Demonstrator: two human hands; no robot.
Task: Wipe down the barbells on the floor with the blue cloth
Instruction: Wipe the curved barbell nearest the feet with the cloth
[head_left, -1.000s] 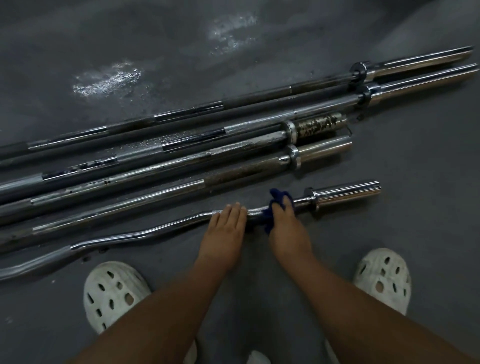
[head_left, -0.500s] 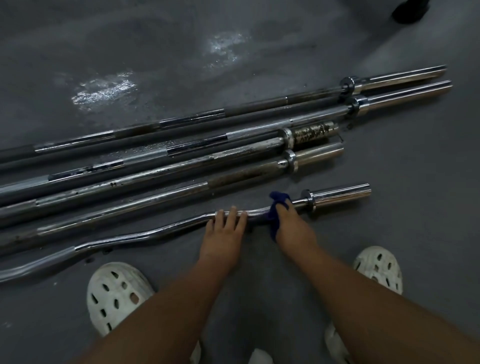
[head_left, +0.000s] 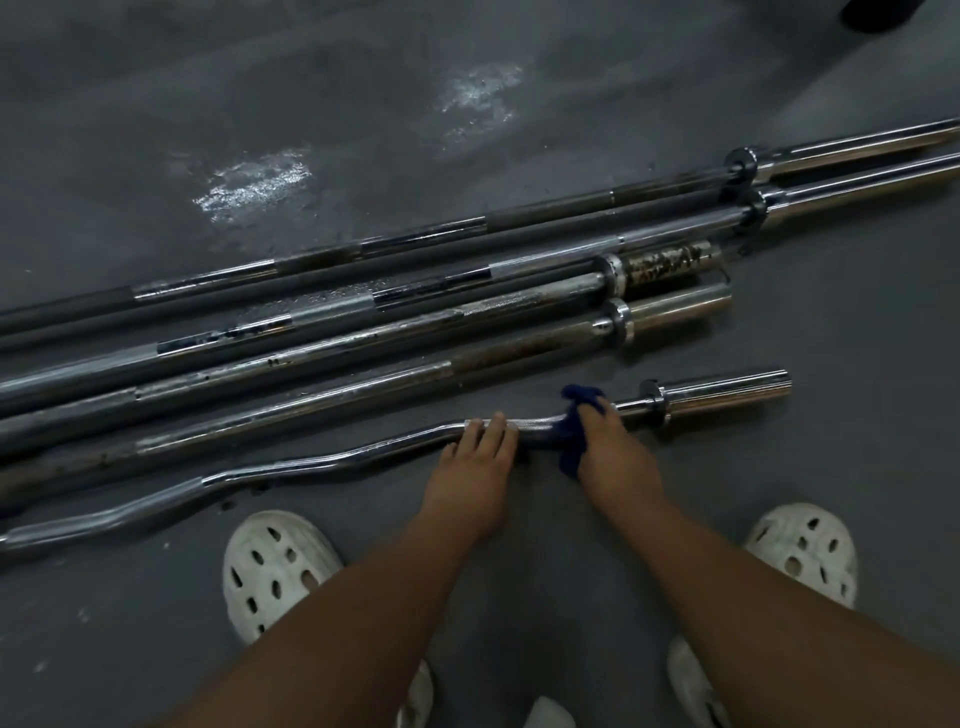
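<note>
Where the view starts at far left, the curl bar (head_left: 270, 468) lies on the grey floor (head_left: 831, 467), nearest of the bars, its wavy shaft rising toward the right. Behind it are four straight barbells (head_left: 332, 314), side by side and roughly parallel, their left ends out of view. Two shiny glare patches (head_left: 254, 182) show on the floor beyond them.

A white perforated clog (head_left: 275, 566) sits below the curl bar's bend.

Left hand (head_left: 475, 462): palm down, fingers (head_left: 491, 423) straight and laid over the top of the curl bar shaft, not wrapped round it.

Blue cloth (head_left: 569, 436): bunched round the curl bar shaft just right of the left hand, short of the collar.

Right hand (head_left: 613, 452): fingers curled over the cloth, gripping it against the shaft. Fingertips are hidden on the far side.

Right of that, the curl bar's collar and chrome sleeve (head_left: 727, 391) are bare. One short straight bar ends in a rust-spotted sleeve (head_left: 665, 265); the two longest run out of view at right.

Second white clog (head_left: 805, 551) at lower right. A dark object in the top right corner, cannot tell what.
</note>
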